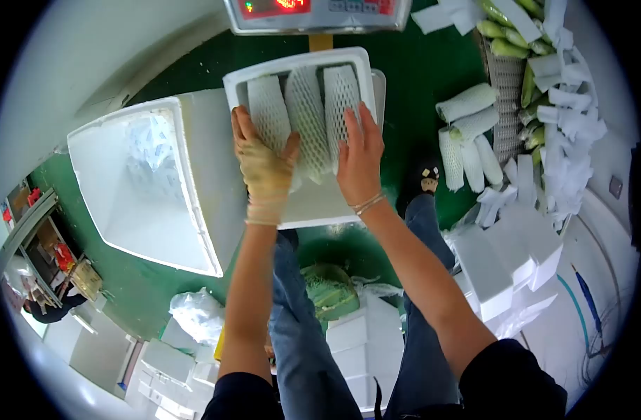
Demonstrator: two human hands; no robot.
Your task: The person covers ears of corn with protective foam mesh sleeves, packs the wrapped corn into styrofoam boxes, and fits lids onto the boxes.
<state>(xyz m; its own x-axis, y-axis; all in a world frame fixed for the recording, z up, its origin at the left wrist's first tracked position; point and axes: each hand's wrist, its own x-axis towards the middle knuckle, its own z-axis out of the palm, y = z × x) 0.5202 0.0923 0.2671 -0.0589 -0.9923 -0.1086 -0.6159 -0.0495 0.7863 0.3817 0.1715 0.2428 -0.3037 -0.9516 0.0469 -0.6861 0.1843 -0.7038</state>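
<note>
A white foam box [360, 59] stands in front of me, with three long pale-green pieces in white foam-net sleeves side by side in it. My left hand [262, 164], in a thin yellowish glove, lies over the lower part of the left sleeved piece [267, 101], fingers stretched and thumb apart. The middle sleeved piece [308, 115] lies between my hands. My right hand [360, 157] rests, fingers extended, on the right sleeved piece [338, 94] near the box's right wall. Whether either hand grips anything is hard to see.
A digital scale display [320, 15] stands beyond the box. A large open foam box [205, 231] with clear bags inside is at left. Several sleeved pieces [467, 133] lie right, beside a woven crate [506, 105] and green husked produce [506, 47]. White foam boxes [366, 343] stand below.
</note>
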